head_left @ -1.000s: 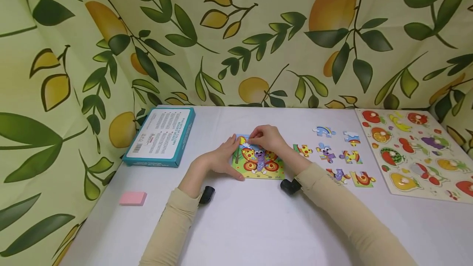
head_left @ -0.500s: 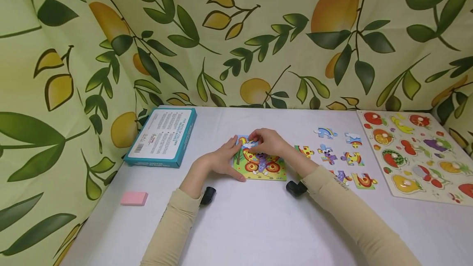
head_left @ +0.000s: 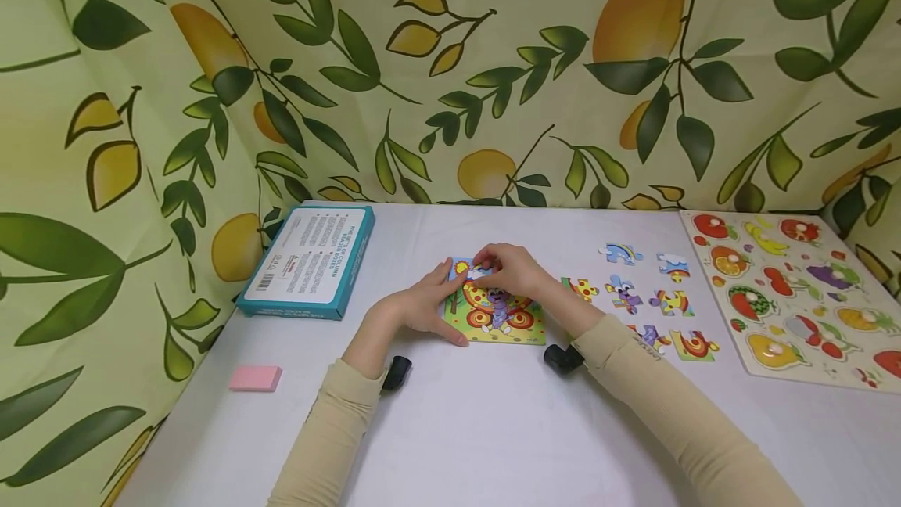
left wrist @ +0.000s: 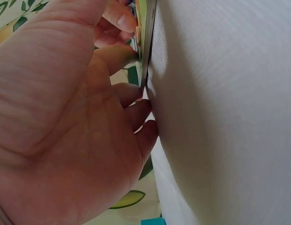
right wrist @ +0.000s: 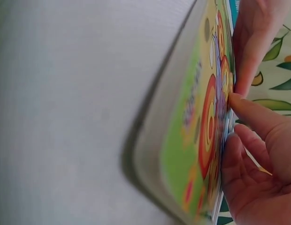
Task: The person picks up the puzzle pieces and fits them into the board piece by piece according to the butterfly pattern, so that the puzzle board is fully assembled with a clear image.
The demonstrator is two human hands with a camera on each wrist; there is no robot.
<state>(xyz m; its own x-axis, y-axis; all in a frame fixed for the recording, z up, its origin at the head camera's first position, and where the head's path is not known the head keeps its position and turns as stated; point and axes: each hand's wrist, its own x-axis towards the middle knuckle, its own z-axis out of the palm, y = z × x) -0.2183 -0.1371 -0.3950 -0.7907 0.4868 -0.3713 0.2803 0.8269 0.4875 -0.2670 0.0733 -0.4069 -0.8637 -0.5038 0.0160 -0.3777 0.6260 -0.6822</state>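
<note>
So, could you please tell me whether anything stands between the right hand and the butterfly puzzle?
Nothing visible does: the right hand touches the upper part of the butterfly puzzle. The left hand rests at its left side, not in between, and the loose pieces lie off to the right.

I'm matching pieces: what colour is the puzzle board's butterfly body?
Purple butterfly body, clearest in the head view.

Cream fabric backdrop (head_left: pixel 535 2) — green leaves (head_left: pixel 348 78), orange fruit (head_left: pixel 637 18) — white-covered table (head_left: pixel 450 429), soft light
</note>
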